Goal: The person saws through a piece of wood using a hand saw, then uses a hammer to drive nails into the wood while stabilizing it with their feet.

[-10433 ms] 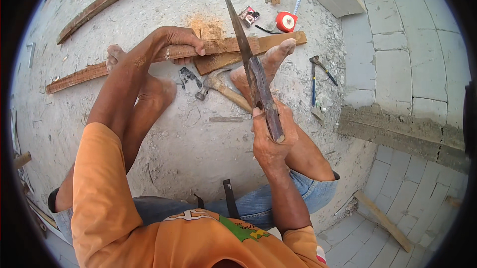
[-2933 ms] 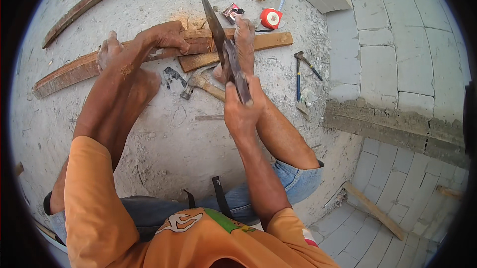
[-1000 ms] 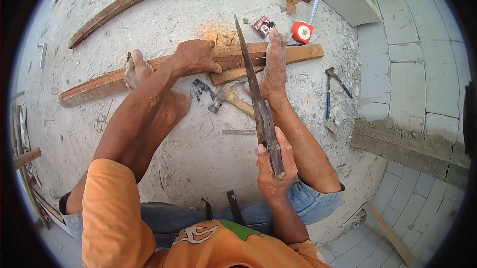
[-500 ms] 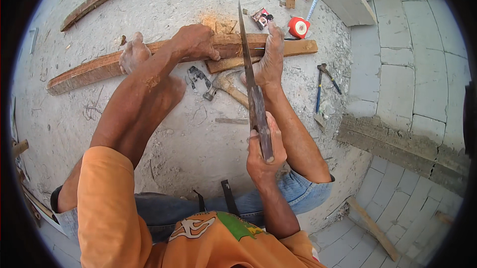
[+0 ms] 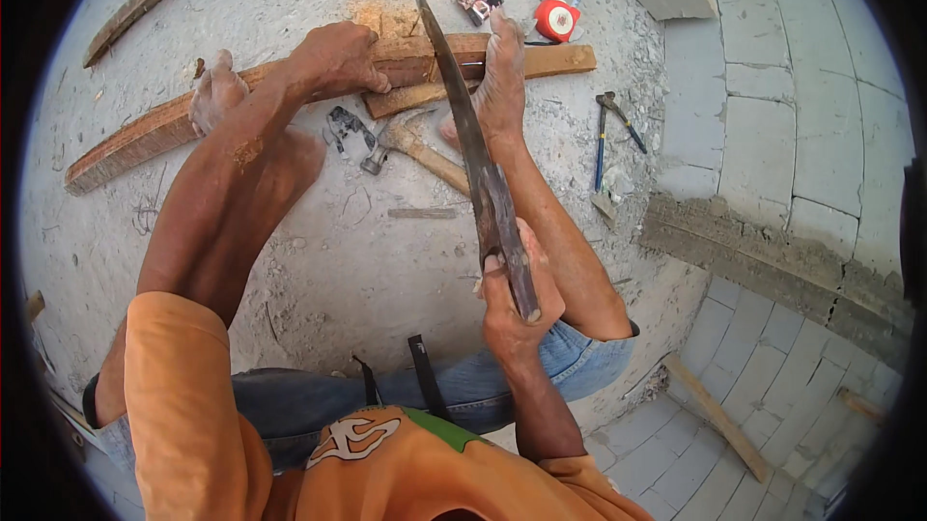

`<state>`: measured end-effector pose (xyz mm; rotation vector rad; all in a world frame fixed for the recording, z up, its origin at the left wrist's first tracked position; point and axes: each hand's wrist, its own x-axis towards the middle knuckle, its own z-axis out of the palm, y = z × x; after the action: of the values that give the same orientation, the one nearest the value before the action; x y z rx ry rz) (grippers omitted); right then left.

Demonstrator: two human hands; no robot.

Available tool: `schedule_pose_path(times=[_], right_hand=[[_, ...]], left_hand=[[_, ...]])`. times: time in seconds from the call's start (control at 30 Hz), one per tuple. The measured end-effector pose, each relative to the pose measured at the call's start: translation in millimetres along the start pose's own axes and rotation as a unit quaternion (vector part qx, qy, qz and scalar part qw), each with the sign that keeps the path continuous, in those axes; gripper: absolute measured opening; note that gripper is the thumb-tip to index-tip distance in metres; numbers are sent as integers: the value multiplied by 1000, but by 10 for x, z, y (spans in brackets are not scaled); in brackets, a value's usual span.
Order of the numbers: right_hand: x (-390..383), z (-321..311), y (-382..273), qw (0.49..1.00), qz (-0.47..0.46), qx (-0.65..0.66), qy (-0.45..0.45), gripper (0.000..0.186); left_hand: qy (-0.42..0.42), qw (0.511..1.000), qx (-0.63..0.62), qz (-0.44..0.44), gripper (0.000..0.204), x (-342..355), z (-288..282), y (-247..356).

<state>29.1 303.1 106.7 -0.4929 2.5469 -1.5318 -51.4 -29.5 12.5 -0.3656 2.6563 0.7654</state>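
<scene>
1. So the left hand (image 5: 338, 56) is clamped over the reddish plank (image 5: 159, 128), thumb on the near side edge and knuckles up on top. Can't really make out the fingertips on the far side.
2. The right hand (image 5: 509, 326) is wrapped around the saw (image 5: 465, 130) by its dark handle, thumb along the side. Most of the fingers are behind the handle.
3. The saw's blade crosses above the plank just right of the left hand, tip past the plank's far edge. We're looking almost down its back, so no idea if the teeth touch the wood.
4. Plank's slanting across the dusty floor (image 5: 348, 280). The left forearm and left foot (image 5: 217, 91) hide bits of it, and the right foot (image 5: 502, 86) covers its right end.
5. A lighter board (image 5: 560, 59) is partly under the plank; its middle's blocked too.
6. Hammer (image 5: 439, 164) is on the near side of that, handle's end tucked behind the saw. The crumpled black thing (image 5: 348, 132) beside its head? Can't tell.
7. Pincers (image 5: 601, 149) are near the floor's right edge, by the block wall (image 5: 753, 115).
8. Red tape measure (image 5: 557, 21) is beyond the lighter board, its blade cut off up top.
</scene>
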Motion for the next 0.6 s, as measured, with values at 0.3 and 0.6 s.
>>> schedule_pose_path(times=[0.3, 0.6], right_hand=[[278, 101, 210, 999, -15, 42, 15, 46], [121, 117, 96, 998, 38, 57, 18, 48]], left_hand=[[57, 997, 27, 33, 59, 78, 37, 36], [-20, 999, -21, 37, 66, 91, -82, -78]])
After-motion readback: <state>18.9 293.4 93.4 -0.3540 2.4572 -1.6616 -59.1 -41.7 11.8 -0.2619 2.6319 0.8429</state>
